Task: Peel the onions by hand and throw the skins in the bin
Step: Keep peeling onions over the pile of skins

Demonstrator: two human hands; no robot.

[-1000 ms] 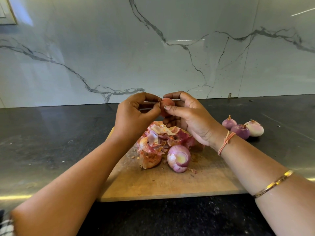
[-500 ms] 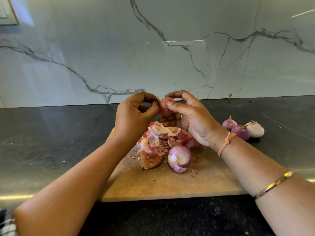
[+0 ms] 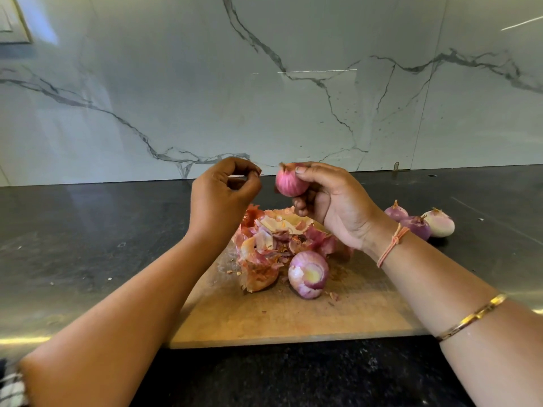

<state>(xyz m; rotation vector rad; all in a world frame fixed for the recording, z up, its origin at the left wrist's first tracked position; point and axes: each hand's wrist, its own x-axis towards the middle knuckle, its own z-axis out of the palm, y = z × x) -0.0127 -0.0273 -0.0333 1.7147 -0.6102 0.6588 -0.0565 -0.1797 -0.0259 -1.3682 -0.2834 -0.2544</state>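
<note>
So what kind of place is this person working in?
Most likely a home kitchen: a dark stone countertop under a white marble-veined wall, with a wooden chopping board carrying a heap of pink onion skins.

One head-worn wide-angle view, looking forward and down, close over cutting board [image 3: 264, 324], facing marble wall [image 3: 176, 83]

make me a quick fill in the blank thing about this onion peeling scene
1. The right hand grips a small pink onion; the left hand pinches a scrap of ____.
2. On the counter, right of the cutting board, lie ____ peeled onions.
3. A gold bangle circles the ____ forearm.
Missing words: skin; three; right.
</note>
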